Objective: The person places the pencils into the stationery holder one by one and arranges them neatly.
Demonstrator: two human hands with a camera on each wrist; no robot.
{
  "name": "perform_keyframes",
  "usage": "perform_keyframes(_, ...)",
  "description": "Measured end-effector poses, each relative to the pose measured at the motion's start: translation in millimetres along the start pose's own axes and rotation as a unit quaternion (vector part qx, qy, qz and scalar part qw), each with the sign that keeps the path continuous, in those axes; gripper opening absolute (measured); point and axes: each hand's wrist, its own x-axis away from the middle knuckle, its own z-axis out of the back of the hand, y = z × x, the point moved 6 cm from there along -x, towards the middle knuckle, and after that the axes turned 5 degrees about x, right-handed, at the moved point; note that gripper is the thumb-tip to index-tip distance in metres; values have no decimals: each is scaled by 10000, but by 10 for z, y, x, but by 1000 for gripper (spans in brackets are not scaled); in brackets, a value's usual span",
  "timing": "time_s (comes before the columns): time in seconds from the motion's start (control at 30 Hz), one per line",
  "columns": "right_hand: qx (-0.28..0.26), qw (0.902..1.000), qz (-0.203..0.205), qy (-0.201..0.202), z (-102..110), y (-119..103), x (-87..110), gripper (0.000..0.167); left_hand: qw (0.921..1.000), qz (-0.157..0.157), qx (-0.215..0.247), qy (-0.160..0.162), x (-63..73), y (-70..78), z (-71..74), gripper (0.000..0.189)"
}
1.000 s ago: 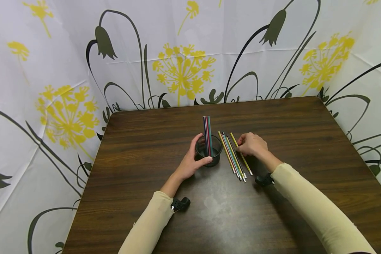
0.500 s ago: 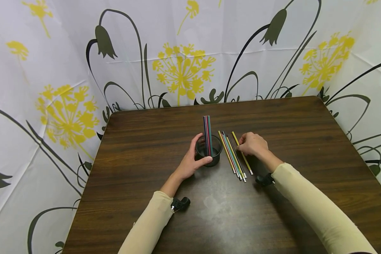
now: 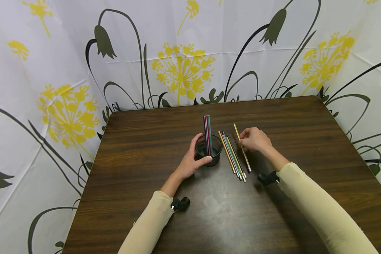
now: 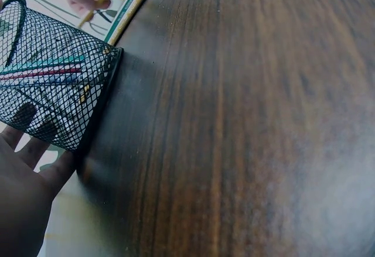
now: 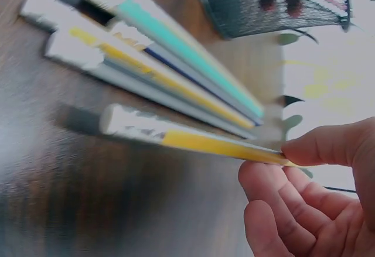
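My left hand (image 3: 188, 164) holds a black mesh pencil cup (image 3: 216, 157), thumb on the near side and fingers round the far left. Several pencils (image 3: 207, 130), blue, red and teal among them, stand upright in the cup. My right hand (image 3: 256, 140) pinches a yellow pencil (image 3: 236, 129) between thumb and fingers. In the right wrist view that yellow pencil (image 5: 205, 144) has its white end over a shadow and seems lifted off the table. Beside it, several more pencils (image 3: 230, 151) lie in a loose row between the cup and my right hand.
The dark wood-grain table (image 3: 146, 141) carries all of this. A white curtain (image 3: 130, 81) with yellow and grey-green flowers hangs behind the table's far edge and along its sides.
My right hand has shifted up and slightly right, and the yellow pencil has moved away from the row with it. My left hand and the cup have stayed put.
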Motion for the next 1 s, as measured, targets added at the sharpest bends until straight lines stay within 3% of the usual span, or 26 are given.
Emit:
perform_keyframes(0.2, -442, 9982, 314, 268, 169, -144, 63, 31, 10000, 4, -3, -13, -6, -6, -6, 88)
perform_keyframes(0.33, -1056, 9910, 577, 593, 286, -285, 131, 33, 10000, -27, 28, -17, -9, -4, -6, 87)
perform_keyframes(0.43, -1668, 9773, 889, 960, 389, -419, 192, 31, 10000, 8, 4, -3, -9, -4, -2, 87)
perform_keyframes(0.57, -2332, 9519, 1442, 1369, 511, -606, 278, 28, 10000, 79, -14, 10, -2, -5, 1, 85)
perform_keyframes(0.77, -3002, 9181, 2054, 1574, 566, -828, 399, 22, 9999, 93, 110, -20, -6, -1, -3, 86)
perform_keyframes(0.87, -2990, 9127, 2220, 1680, 554, -934, 474, 17, 9997, 90, 212, -126, 6, 106, -10, 87)
perform_keyframes(1.0, -2821, 9125, 2330, 1827, 468, -1000, 497, 14, 9996, 110, 209, -122, 7, 115, -9, 87)
